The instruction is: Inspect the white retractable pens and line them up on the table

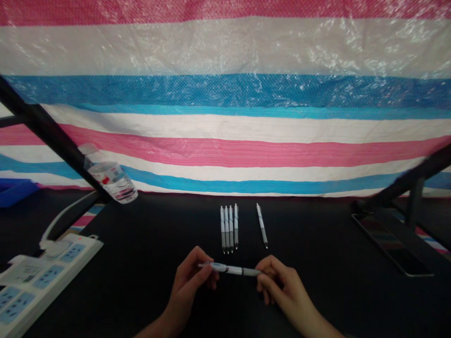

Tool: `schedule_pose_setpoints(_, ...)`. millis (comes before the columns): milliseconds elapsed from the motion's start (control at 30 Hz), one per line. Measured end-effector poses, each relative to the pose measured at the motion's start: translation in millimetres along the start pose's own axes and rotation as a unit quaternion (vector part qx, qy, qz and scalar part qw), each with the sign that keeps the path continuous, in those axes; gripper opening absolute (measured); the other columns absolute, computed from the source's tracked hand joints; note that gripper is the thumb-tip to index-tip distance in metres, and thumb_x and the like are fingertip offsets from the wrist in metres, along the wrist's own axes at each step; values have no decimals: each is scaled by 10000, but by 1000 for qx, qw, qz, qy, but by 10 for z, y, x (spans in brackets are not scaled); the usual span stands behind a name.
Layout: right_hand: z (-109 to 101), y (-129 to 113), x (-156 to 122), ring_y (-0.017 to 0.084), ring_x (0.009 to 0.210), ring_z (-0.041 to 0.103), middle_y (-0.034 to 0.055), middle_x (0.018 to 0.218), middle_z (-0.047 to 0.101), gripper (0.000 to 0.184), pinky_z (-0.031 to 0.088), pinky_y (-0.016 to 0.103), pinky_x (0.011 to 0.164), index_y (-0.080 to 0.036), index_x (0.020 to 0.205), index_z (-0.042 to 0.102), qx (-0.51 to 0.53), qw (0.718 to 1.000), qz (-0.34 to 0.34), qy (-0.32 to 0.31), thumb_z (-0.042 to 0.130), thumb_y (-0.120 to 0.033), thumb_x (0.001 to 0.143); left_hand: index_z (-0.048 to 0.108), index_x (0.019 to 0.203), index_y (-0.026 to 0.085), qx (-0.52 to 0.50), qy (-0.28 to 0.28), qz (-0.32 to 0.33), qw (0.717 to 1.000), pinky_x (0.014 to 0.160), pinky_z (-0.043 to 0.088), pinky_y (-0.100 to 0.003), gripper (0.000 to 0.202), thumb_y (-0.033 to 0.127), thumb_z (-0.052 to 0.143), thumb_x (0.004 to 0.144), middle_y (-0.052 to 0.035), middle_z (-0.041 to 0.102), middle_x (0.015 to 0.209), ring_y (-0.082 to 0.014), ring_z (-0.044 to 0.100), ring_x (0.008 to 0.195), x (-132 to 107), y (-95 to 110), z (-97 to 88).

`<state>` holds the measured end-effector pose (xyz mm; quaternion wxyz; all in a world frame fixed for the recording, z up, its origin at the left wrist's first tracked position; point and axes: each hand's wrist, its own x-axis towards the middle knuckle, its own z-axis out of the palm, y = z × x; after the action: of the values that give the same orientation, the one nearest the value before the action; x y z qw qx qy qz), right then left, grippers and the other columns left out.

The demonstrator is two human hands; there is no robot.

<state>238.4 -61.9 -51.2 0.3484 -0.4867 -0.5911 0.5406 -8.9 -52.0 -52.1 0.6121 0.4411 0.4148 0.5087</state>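
Note:
A white and grey pen (pixel 232 270) is held level between my two hands, above the near part of the black table. My left hand (pixel 192 281) pinches its white end by thumb and forefinger. At the grey end, my right hand (pixel 278 284) is closed round the tip, which its fingers hide. Just beyond, several similar pens (pixel 229 227) lie side by side in a row with their tips toward me. One more pen (pixel 262 225) lies a little to the right of that row, slightly slanted and apart from it.
A white power strip (pixel 49 277) with a plugged-in cable lies at the left. Behind it, a clear water bottle (pixel 114 180) stands by a black frame bar. On the right rests a dark phone (pixel 391 244). A striped plastic sheet (pixel 225 155) hangs behind the table (pixel 141 263).

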Motion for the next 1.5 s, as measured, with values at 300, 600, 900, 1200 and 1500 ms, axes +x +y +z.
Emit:
schedule_pose_setpoints(300,-24,-33,-13,118,534,581,9,689,625,373,415,211,506,-173,889,609,-75,997,-25,-19,531,-532,956,636,824,165,-3,7,-4,1000,551,476,-255,268,422,703,853,-19,686,666,-149,601,576,10,0,3)
schedule_pose_setpoints(600,2,89,7,67,335,396,-13,429,480,700,251,194,356,-184,527,494,39,994,84,-64,348,-747,917,655,875,167,47,-16,23,998,556,498,-257,295,457,704,855,-30,701,696,-161,637,593,-9,32,30)
schedule_pose_setpoints(900,-59,146,52,29,231,257,-59,351,442,637,102,167,258,-215,531,393,216,949,196,-121,502,-759,843,678,901,192,138,-31,122,982,556,531,-235,188,373,633,924,-26,707,730,-151,662,593,-3,-3,33)
schedule_pose_setpoints(1200,-33,173,75,22,238,212,-77,323,382,633,75,170,262,-216,503,377,272,938,189,-100,529,-720,854,671,929,195,128,-37,93,987,602,530,-253,148,339,646,911,-23,694,751,-160,658,628,33,61,91)
schedule_pose_setpoints(1500,96,102,26,46,294,361,-26,418,509,719,241,167,321,-158,610,555,187,963,151,-120,400,-821,840,711,902,178,-6,-39,27,999,849,527,-347,163,329,730,847,-66,700,922,-235,670,917,193,54,100)
